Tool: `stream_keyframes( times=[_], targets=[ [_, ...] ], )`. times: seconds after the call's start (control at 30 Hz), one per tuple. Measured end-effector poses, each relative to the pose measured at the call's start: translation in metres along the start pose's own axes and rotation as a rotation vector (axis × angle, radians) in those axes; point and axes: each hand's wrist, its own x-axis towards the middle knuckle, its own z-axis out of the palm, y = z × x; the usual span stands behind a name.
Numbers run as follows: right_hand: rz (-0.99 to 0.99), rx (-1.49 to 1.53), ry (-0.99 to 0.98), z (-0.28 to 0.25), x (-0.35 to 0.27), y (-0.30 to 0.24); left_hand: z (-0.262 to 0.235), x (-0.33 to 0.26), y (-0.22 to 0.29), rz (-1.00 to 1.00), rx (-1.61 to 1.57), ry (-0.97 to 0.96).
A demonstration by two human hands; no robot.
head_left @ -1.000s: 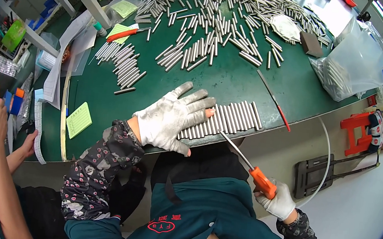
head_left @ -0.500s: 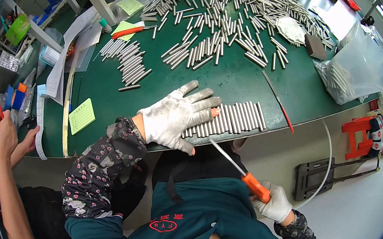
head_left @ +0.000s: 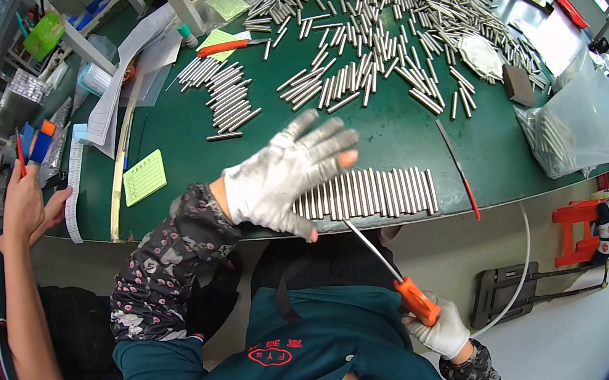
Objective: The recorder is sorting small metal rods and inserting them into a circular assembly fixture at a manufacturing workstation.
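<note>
My left hand (head_left: 284, 172), in a pale work glove with bare fingertips, spreads its fingers flat over the left end of a row of metal pins (head_left: 381, 192). The pins lie side by side along the near table edge. Whether the palm touches them I cannot tell; its fingertips are slightly blurred. In my gloved right hand (head_left: 444, 327), in front of the table edge, is an orange-handled tool (head_left: 417, 301) with a long thin metal shaft. Its tip reaches the near ends of the pins, and its exact shape is unclear.
Many loose pins (head_left: 351, 73) cover the far part of the green table (head_left: 183, 174). A red-handled file (head_left: 461, 168) lies right of the row, near a plastic bag of pins (head_left: 574, 126). An orange knife (head_left: 223, 46) lies far left. Another person's hands (head_left: 25, 207) are at left.
The view has shifted, so the table sits further right and lower. My left hand has drawn left off part of the row, baring more pins. The orange-handled tool remains in my right hand.
</note>
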Motion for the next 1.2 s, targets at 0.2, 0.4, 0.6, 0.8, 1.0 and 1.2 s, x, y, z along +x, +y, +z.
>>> stream_keyframes(
  times=[0.2,0.4,0.6,0.8,1.0,1.2],
  targets=[
    [0.051,-0.038,-0.113,0.003,0.005,-0.019,-0.005,-0.033,0.013,-0.142,0.026,-0.194],
    [0.009,-0.060,-0.050,0.009,0.008,-0.014,-0.003,-0.032,0.014,-0.147,0.012,-0.134],
    [0.045,-0.087,-0.020,0.008,0.007,-0.018,-0.001,-0.035,0.013,-0.137,0.013,-0.118],
    [0.025,-0.101,-0.063,0.011,0.011,-0.022,-0.001,-0.035,0.013,-0.137,0.021,-0.124],
    [0.021,-0.118,-0.103,0.013,0.016,-0.023,-0.001,-0.033,0.015,-0.149,0.046,-0.137],
    [0.021,-0.114,-0.064,0.013,0.014,-0.018,0.002,-0.031,0.017,-0.163,0.050,-0.125]
  ],
)
